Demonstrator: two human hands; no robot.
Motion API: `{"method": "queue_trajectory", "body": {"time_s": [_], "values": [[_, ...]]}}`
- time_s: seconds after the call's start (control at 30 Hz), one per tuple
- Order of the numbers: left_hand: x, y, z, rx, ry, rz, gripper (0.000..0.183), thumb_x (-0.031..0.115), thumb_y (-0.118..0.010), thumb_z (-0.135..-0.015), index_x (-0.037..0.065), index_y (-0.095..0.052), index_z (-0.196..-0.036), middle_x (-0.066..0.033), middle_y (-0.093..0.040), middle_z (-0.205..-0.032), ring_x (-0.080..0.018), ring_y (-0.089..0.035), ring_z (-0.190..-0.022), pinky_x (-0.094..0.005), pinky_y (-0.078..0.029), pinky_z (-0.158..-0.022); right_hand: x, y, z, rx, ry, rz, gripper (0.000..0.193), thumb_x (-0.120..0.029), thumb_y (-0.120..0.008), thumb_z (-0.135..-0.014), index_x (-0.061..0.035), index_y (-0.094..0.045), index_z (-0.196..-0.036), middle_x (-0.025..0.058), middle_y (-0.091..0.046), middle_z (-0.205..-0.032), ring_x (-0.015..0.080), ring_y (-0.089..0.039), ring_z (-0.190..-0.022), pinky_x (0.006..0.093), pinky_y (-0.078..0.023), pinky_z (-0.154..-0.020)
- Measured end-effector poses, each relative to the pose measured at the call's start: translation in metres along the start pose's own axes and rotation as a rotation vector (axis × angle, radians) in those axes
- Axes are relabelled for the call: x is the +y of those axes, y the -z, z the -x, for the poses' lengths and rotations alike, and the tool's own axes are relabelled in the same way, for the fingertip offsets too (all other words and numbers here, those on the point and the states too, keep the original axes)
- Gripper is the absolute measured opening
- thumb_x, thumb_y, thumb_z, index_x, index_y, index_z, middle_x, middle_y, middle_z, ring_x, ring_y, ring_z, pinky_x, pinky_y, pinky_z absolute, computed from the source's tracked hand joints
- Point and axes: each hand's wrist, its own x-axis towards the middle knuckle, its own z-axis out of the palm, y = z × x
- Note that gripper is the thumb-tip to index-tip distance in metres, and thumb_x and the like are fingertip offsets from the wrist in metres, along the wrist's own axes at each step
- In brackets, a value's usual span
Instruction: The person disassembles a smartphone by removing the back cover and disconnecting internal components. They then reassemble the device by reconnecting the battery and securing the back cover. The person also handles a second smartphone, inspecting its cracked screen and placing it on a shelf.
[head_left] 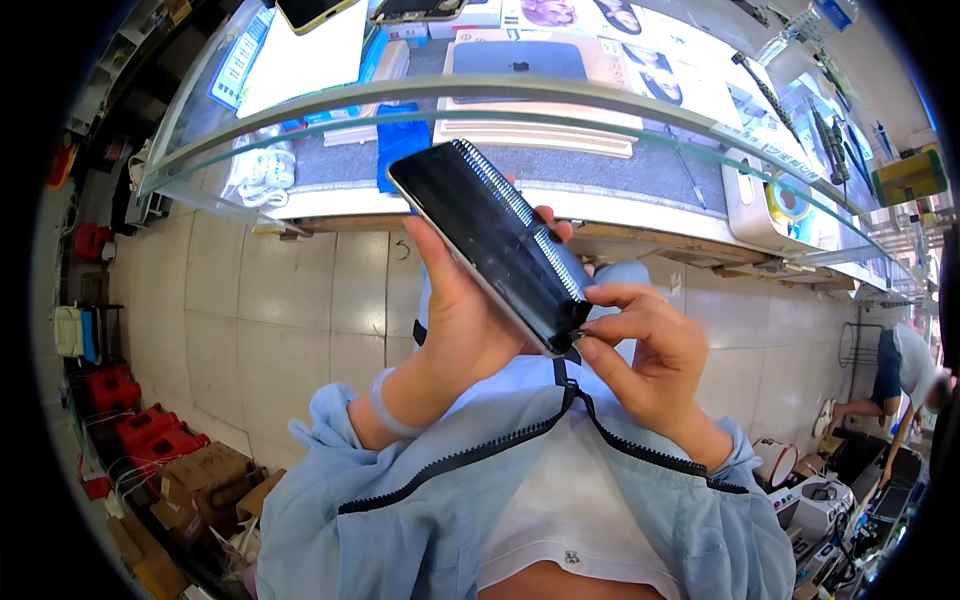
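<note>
A smartphone [490, 250] with a dark, glossy screen lies tilted in my left hand [465, 325], its screen facing up. The left thumb runs along the phone's near long side, and other fingertips of that hand wrap over the far side. A bright striped reflection crosses the glass. My right hand [645, 355] pinches at the lower right end of the phone, thumb and fingers drawn together. Some small dark thing shows at those fingertips, too small to make out. Both hands are above my lap, in front of the glass counter.
Ahead is a glass display counter [390, 112] holding a flat box [520, 72], a blue pouch [400, 145], a coiled white cable [262, 170] and a pen [688, 168]. A white bin [752, 205] stands right. Red cases [150, 430] and cardboard boxes [210, 480] line the left floor; another person [905, 365] bends at right.
</note>
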Motion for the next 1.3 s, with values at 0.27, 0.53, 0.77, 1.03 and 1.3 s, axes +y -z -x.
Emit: {"method": "queue_trajectory", "body": {"time_s": [0.27, 0.53, 0.77, 1.03, 1.3], "values": [[0.001, -0.002, 0.006, 0.026, -0.175, -0.078, 0.085, 0.079, -0.033, -0.073, 0.018, -0.038, -0.131, -0.0057, -0.053, -0.119, -0.0257, -0.051, -0.113, -0.0584, -0.041, -0.094, -0.021, -0.004, -0.006, -0.108, 0.125, 0.128, 0.015, 0.004, -0.072, -0.066, 0.0003, -0.065, -0.079, 0.0098, -0.064, -0.076, 0.0241, -0.066, -0.081, 0.0278, -0.051, -0.063], [0.002, -0.010, 0.008, 0.087, -0.176, -0.108, 0.082, 0.078, -0.033, -0.074, 0.018, -0.039, -0.129, -0.0045, -0.054, -0.116, -0.0249, -0.051, -0.112, -0.0569, -0.043, -0.093, -0.022, -0.001, -0.006, -0.127, 0.187, 0.205, 0.016, 0.002, -0.072, -0.067, -0.0002, -0.065, -0.081, 0.0121, -0.065, -0.082, 0.0224, -0.066, -0.077, 0.0270, -0.051, -0.060], [0.001, -0.010, 0.007, 0.050, -0.220, -0.150, 0.078, 0.076, -0.032, -0.076, 0.018, -0.038, -0.128, -0.0044, -0.053, -0.115, -0.0235, -0.051, -0.110, -0.0527, -0.043, -0.093, -0.021, -0.001, -0.006, -0.116, 0.220, 0.270, 0.017, 0.001, -0.072, -0.067, -0.0011, -0.065, -0.082, 0.0118, -0.065, -0.083, 0.0218, -0.065, -0.074, 0.0267, -0.051, -0.059], [-0.001, -0.009, 0.004, 0.058, -0.229, -0.220, 0.077, 0.075, -0.030, -0.077, 0.020, -0.036, -0.130, -0.0021, -0.048, -0.116, -0.0215, -0.048, -0.111, -0.0507, -0.042, -0.094, -0.022, -0.003, -0.006, -0.096, 0.219, 0.367, 0.016, 0.000, -0.072, -0.068, -0.0018, -0.065, -0.082, 0.0105, -0.065, -0.083, 0.0208, -0.064, -0.068, 0.0265, -0.050, -0.057], [-0.012, -0.007, 0.010, 0.039, -0.251, -0.321, 0.082, 0.072, -0.044, -0.071, 0.021, -0.028, -0.133, -0.0012, -0.045, -0.114, -0.0196, -0.046, -0.110, -0.0497, -0.042, -0.095, -0.017, -0.018, -0.012, 0.024, 0.282, 0.308, 0.017, 0.001, -0.072, -0.066, -0.0002, -0.065, -0.081, 0.0105, -0.064, -0.079, 0.0209, -0.064, -0.066, 0.0261, -0.049, -0.053]]}}
